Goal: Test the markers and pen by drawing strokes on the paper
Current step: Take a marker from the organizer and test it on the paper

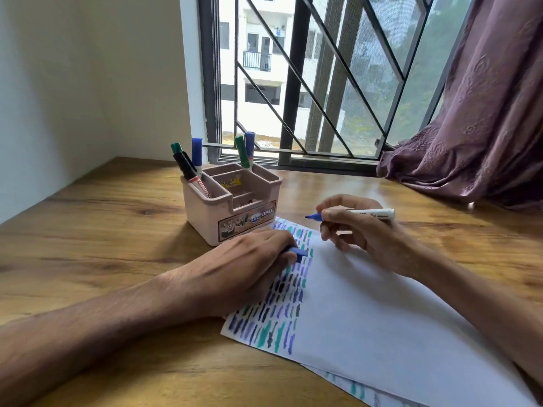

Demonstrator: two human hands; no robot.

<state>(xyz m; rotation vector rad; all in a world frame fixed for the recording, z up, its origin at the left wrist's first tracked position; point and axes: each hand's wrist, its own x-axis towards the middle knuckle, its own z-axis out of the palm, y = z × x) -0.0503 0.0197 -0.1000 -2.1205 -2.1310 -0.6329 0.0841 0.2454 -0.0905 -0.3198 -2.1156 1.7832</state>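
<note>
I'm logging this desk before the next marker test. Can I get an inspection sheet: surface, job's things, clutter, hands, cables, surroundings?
Surface: wood-grain desk.
Job's things: paper with blue and green strokes down its left side; uncapped blue marker, tip not touching the paper; blue cap; capped markers standing in the organizer.
Clutter: pink organizer; second sheet under the paper.
Hands: left hand rests on the paper and grips the blue cap; right hand holds the blue marker.
Cables: nothing seen.
Surroundings: barred window; purple curtain at right.

Grained wooden table [102,230], matt white paper [382,304], smooth pink plastic organiser [211,218], embossed cloth curtain [484,113]
</note>
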